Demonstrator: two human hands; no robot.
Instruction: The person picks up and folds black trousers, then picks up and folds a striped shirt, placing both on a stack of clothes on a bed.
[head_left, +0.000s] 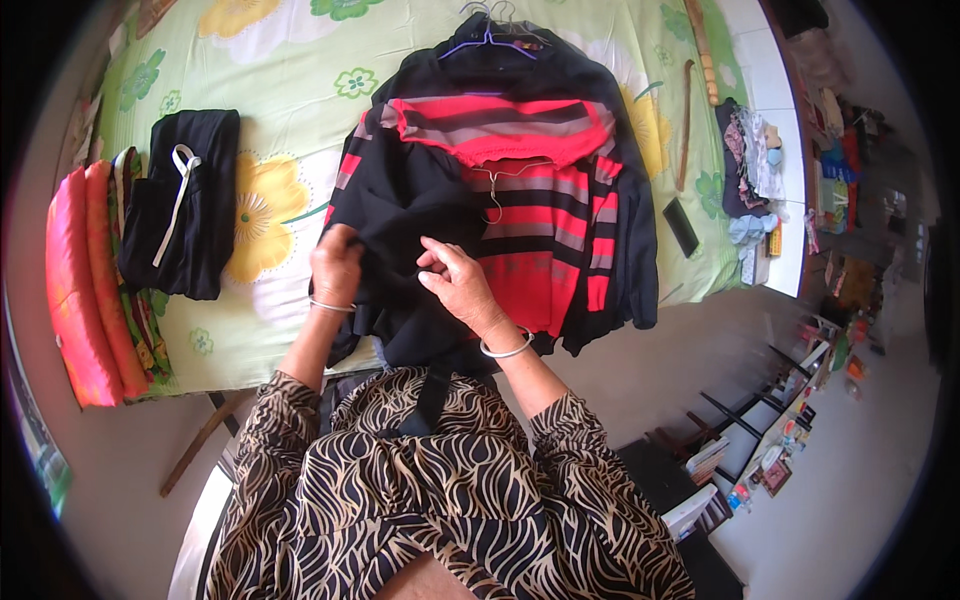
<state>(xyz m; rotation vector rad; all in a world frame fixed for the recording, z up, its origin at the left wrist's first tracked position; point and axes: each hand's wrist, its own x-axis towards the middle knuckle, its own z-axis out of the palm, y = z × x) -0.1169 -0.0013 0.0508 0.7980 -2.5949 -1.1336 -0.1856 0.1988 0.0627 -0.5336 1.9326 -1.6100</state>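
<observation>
A black garment (412, 187) lies bunched at the near left of a red, black and grey striped sweater (525, 225). My left hand (336, 259) has its fingers curled at the black cloth's left edge; whether cloth is pinched in it is blurred. Over the middle of the same cloth is my right hand (454, 281), thumb and fingers apart, with nothing seen between them. A wire hanger hook (493, 199) lies on the striped sweater. Dark tops lie beneath, with a purple hanger (487, 43) at their neckline.
Folded black drawstring trousers (191, 202) lie left on the flowered bedsheet (300, 97), beside folded pink-orange fabric (79, 292). At the right are a black phone (680, 228), a wooden stick (684, 124) and a pile of small clothes (750, 157). The bed's near edge runs before me.
</observation>
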